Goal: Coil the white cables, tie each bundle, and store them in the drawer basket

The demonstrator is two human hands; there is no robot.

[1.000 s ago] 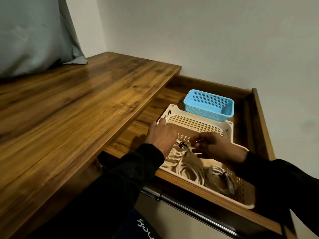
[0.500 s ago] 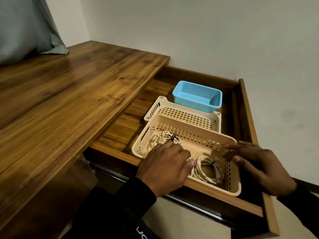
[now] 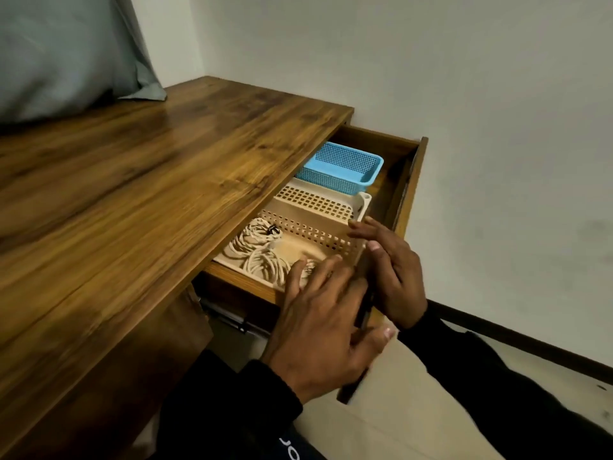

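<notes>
**A:** Nearest the camera is the left hand (image 3: 323,322), fingers spread and mostly straight, laid across the front corner of the drawer (image 3: 403,207). Nothing's in its grip, it looks flat against the wood. Dark sleeve, with some white lettering cut off at the bottom edge.

**B:** And the right hand (image 3: 393,272)?

**A:** Just beyond it, at the drawer's right side, fingers also pretty straight, tips touching the rim of the cream basket (image 3: 318,229). It's not gripping anything either as far as I can see. The palm side is hidden.

**B:** Where are the cables?

**A:** The white cables (image 3: 257,252) are in that cream basket, lying as round coils on its floor. One has a small dark tie or plug on it, too small to tell which. The left fingers cover the coils nearest the front, so I can't count them.

**B:** What's the basket like?

**A:** Plastic, with a square-hole lattice on its walls. Behind it is a second cream basket (image 3: 326,202) with the same grid, then a blue basket (image 3: 341,169) with a much finer mesh. The desk (image 3: 132,194) overhangs the drawer's left part, so the baskets' left ends are hidden. It's glossy dark woodgrain, a bit motion-blurred. On its far left end sits a grey-green pillow (image 3: 66,51), cut off by the frame.
</notes>
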